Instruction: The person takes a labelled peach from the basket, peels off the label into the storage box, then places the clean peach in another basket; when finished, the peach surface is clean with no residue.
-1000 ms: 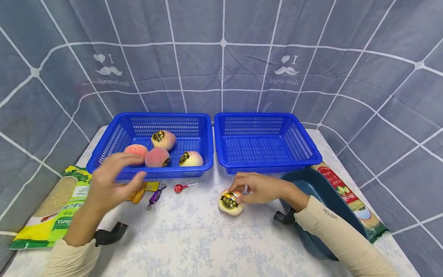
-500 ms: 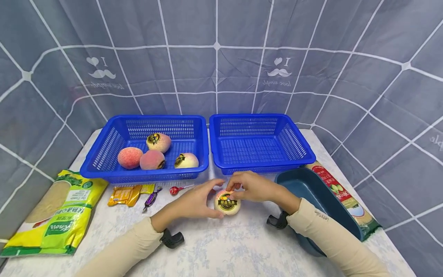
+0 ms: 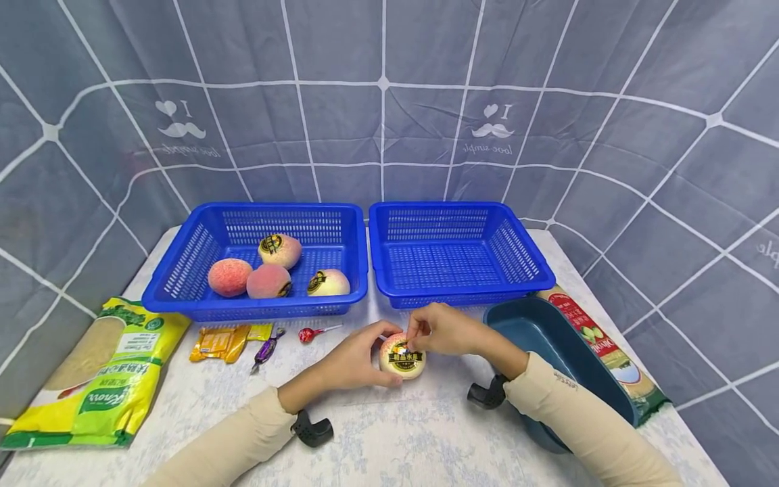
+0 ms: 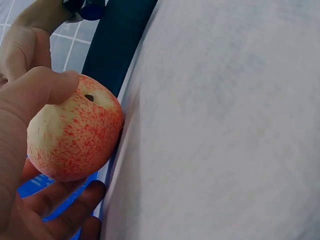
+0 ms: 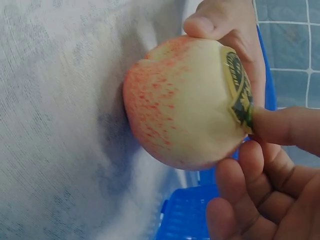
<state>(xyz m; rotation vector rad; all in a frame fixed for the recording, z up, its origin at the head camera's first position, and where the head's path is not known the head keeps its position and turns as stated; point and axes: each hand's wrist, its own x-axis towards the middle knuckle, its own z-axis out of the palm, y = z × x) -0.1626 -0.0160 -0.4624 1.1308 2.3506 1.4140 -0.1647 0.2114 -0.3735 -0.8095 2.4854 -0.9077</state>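
Near the middle of the table, my left hand (image 3: 359, 358) grips a pale peach (image 5: 185, 100) flecked with red, thumb on one side and fingers round the other. A black and gold sticker (image 5: 240, 90) faces up on it. My right hand (image 3: 444, 329) pinches the sticker's edge between thumb and index finger; its other fingers are curled below. The left wrist view shows the peach's underside (image 4: 80, 135) with a small dark hole, and the sticker is hidden there.
A blue basket (image 3: 255, 207) at back left holds several peaches (image 3: 230, 277); another blue basket (image 3: 435, 257) stands beside it. In front lie wrapped candies (image 3: 220, 343) and a lollipop (image 3: 308, 335). A yellow-green bag (image 3: 103, 379) lies left; a teal bin (image 3: 560, 338) and red packet (image 3: 587, 325) right.
My left hand has come from over the left basket to the peach and now grips its left side. The right hand has stayed at the sticker, rising slightly in the last half second.
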